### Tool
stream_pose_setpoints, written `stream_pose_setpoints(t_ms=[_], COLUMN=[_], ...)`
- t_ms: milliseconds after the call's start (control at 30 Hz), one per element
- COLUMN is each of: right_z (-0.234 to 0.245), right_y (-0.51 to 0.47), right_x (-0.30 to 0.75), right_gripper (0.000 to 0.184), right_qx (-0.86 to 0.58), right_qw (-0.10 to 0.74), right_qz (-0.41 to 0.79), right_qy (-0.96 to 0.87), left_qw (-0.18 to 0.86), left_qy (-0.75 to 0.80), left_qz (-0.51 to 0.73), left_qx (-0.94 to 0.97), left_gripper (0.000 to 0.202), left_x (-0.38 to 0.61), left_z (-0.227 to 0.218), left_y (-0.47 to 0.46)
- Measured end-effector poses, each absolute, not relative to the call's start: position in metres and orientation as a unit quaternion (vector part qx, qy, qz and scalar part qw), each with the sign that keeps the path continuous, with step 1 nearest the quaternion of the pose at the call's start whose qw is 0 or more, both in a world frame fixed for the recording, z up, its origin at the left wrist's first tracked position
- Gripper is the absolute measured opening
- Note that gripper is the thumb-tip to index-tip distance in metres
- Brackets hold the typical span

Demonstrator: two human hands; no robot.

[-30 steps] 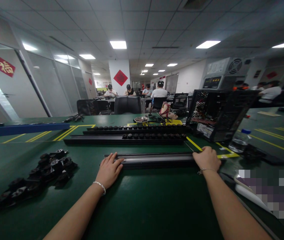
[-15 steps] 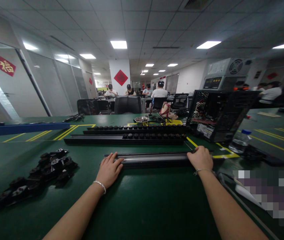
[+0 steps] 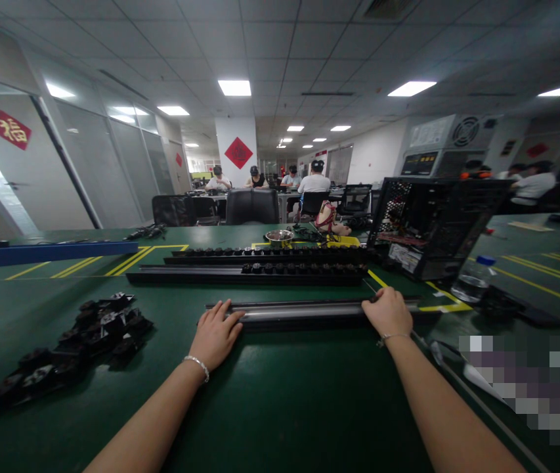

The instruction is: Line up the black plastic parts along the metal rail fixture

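A long black rail point(image 3: 304, 314) with a shiny grey channel lies crosswise on the green table in front of me. My left hand point(image 3: 216, 335) lies curled over its left end, thumb and fingers bent across the channel. My right hand point(image 3: 388, 314) is closed above the right part of the rail, thumb low against it; what its fingers hold is hidden. A thin rod point(image 3: 370, 286) shows just beyond the right knuckles, and I cannot tell whether the hand holds it. Behind lies a second black rail point(image 3: 186, 277), its right half filled with a row of small black parts.
A heap of black parts point(image 3: 87, 341) lies to the left. Farther back are another filled rail point(image 3: 211, 252) and a metal bowl point(image 3: 278, 236). On the right stand an open computer case point(image 3: 461, 223) and a water bottle point(image 3: 474, 282). A cable point(image 3: 496, 420) runs along the lower right.
My right hand has slid a little to the left along the rail. The left hand and the rail look unmoved.
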State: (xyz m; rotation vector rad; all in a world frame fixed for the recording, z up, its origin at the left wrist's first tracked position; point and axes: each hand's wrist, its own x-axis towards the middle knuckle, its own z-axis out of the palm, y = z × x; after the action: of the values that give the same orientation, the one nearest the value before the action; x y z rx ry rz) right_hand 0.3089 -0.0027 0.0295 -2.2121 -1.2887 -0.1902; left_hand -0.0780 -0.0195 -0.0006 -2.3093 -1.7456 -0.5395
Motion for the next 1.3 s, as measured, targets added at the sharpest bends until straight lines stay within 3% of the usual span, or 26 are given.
stream_pose_setpoints(t_ms=[1300], right_z=[0.022], right_y=[0.000], right_x=[0.277], right_gripper=[0.022], right_qx=[-0.759], right_qw=[0.316], right_qz=[-0.053], right_qy=[-0.567], left_qw=[0.103], left_qy=[-0.590], left_qz=[-0.174], left_qx=[-0.782], left_gripper=[0.036], left_x=[-0.077], left_z=[0.001], left_y=[-0.020])
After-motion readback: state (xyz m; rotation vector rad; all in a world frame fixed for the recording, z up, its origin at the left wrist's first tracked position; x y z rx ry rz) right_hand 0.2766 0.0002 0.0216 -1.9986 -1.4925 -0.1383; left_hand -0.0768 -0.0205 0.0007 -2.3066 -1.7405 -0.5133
